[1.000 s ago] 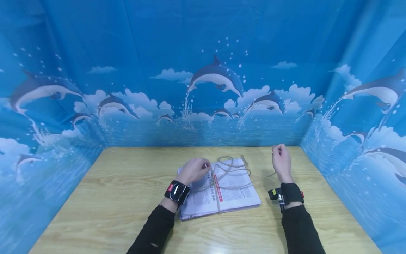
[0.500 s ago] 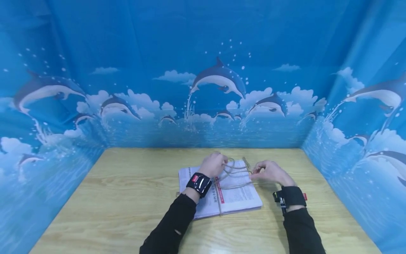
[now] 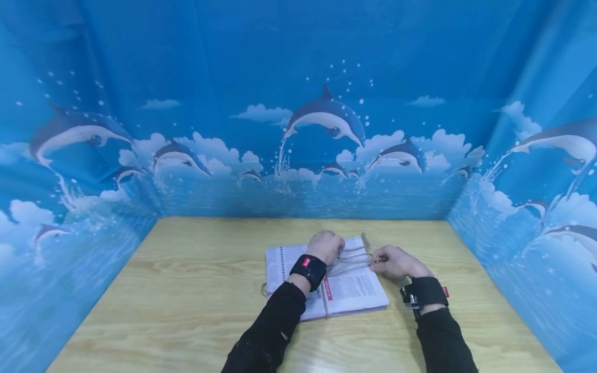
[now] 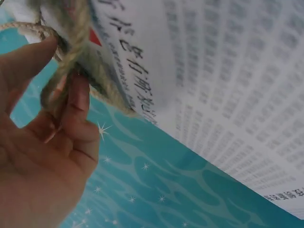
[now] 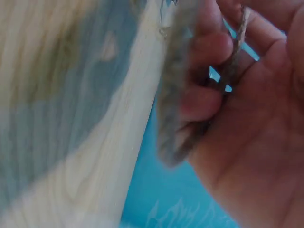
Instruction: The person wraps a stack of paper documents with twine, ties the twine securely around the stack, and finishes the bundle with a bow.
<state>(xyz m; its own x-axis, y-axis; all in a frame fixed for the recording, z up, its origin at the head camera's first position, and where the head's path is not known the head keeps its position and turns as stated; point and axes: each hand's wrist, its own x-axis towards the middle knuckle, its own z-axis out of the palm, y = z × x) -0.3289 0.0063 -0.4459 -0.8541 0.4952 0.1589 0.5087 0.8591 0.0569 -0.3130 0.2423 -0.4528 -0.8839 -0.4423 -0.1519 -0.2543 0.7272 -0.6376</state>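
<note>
A stack of printed newspapers [image 3: 359, 290] lies on the table with twine [image 3: 325, 301] running across it from front to back. My left hand [image 3: 325, 246] is over the stack's far part, its fingers curled around a loop of the twine [image 4: 78, 42]. At the stack's right edge, my right hand [image 3: 396, 263] grips another length of the cord, and a bent strand [image 5: 172, 95] hangs by its fingers in the right wrist view. Slack strands stretch between the two hands above the paper. The left hand and forearm cover part of the stack.
The wood-grain table [image 3: 200, 295] extends around the stack on all sides. A blue curtain [image 3: 224, 191] printed with dolphins stands along its back and sides. A small twine loop [image 3: 264, 289] pokes out past the stack's left edge, and a frayed end [image 3: 365, 240] lies at the far right corner.
My left hand has moved right across the stack. My right hand has come from the table's far right in to the stack's right edge, and both hands now hold twine close together.
</note>
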